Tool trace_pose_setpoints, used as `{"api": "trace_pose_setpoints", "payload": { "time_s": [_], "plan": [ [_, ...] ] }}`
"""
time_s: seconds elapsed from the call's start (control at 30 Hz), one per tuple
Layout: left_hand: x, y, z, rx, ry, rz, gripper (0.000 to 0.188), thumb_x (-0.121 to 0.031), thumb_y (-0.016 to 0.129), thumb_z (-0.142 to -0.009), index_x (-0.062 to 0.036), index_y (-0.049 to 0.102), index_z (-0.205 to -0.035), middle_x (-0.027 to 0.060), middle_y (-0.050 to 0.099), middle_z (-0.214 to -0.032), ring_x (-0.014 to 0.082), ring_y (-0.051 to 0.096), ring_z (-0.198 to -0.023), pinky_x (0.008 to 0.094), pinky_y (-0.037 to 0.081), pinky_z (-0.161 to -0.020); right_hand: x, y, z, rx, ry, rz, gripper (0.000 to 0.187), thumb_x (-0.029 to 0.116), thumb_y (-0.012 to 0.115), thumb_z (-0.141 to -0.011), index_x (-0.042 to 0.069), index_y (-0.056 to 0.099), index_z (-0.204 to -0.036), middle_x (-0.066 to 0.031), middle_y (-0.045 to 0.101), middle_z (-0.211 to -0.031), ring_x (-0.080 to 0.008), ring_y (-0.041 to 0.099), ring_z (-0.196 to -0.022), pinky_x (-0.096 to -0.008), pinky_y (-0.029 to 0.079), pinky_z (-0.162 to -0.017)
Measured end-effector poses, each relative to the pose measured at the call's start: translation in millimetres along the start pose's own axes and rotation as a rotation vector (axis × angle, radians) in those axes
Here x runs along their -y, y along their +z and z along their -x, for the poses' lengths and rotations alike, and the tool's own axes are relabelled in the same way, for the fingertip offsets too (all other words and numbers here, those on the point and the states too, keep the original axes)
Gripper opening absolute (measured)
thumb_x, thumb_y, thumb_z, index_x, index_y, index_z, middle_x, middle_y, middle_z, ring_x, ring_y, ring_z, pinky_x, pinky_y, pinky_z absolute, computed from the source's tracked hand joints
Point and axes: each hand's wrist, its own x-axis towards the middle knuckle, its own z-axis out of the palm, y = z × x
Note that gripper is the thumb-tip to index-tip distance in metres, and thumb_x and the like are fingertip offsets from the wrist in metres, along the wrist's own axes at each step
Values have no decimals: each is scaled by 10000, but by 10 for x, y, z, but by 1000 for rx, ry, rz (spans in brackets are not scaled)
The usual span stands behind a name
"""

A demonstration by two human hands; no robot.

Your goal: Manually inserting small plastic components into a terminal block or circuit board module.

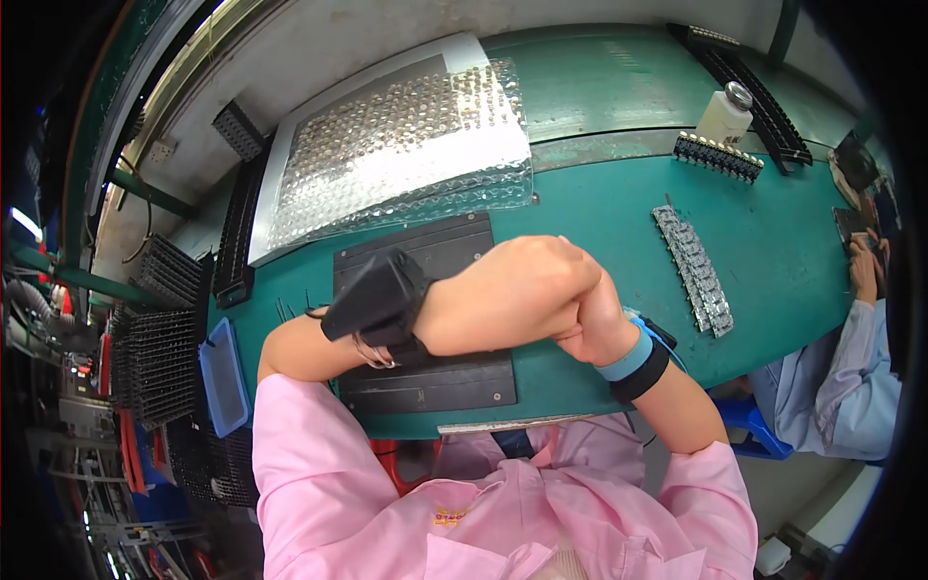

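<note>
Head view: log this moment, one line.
left hand: against right hand; grip contents: hidden; black plate: under left forearm; grey strips: on green tabletop

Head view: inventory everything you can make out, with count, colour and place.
Bench top: one, green, centre
Bubble wrap: one sheet, clear, back left
Plate: one, black, beneath the left forearm
Strips: two, grey, right of the hands
Bottle: one, whitish, back right
Pin-row part: one, black, before the bottle
Long rails: two, black, left and back right
Tray: one, blue, left
Racks: several, black, far left
Co-worker: one, pale blue clothing, far right
Wrist device: one, black, left wrist
Sleeves: two, pink, lower edge
Left hand: one, bare, centre
Right hand: one, bare, against the left
</note>
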Motion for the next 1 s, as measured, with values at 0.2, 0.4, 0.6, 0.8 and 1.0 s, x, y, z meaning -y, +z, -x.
{"api": "trace_pose_setpoints", "payload": {
  "time_s": [0.2, 0.4, 0.6, 0.8, 1.0],
  "plan": [
    [336, -233, -54, -85, 1, 2, 191, -178, 643, -659, -16, 596, -749, 80, 584, -647, 183, 562, -598, 270, 455, -605, 76, -143, -68, 100, 103, -25, 343, 343, 354, -870, 83, 449, -669, -22, 418, -603, -61, 297, -418, -170, 186, -308],
    [1932, -827, 180, -276, -658, -357, 252, -261, 659, -618, -35, 624, -723, 111, 611, -690, 194, 599, -670, 288, 467, -613, 23, -8, -49, 56, 111, 11, 340, 312, 342, -883, 82, 425, -648, 11, 340, -542, -49, 261, -402, -158, 168, -287],
    [2291, -877, 169, -104, -943, -284, 229, -217, 687, -578, -15, 629, -670, 74, 596, -603, 122, 571, -546, 242, 463, -538, 22, -95, -49, 81, 95, 4, 329, 300, 350, -879, 76, 428, -650, -5, 368, -574, -57, 279, -417, -167, 177, -306],
    [2407, -1003, 133, -54, -1091, -221, 257, -211, 701, -546, 11, 623, -651, 94, 596, -607, 130, 570, -515, 241, 475, -511, 36, -92, -63, 99, 79, 0, 324, 293, 354, -878, 70, 430, -655, -12, 380, -588, -60, 289, -423, -172, 184, -314],
    [2322, -957, -66, 33, -1173, -437, 268, -219, 705, -511, 2, 624, -637, 111, 616, -641, 163, 609, -563, 263, 494, -546, 52, -47, -41, 28, 73, 16, 318, 294, 355, -880, 80, 420, -654, 5, 351, -565, -52, 271, -419, -162, 174, -304]
  ]
}}
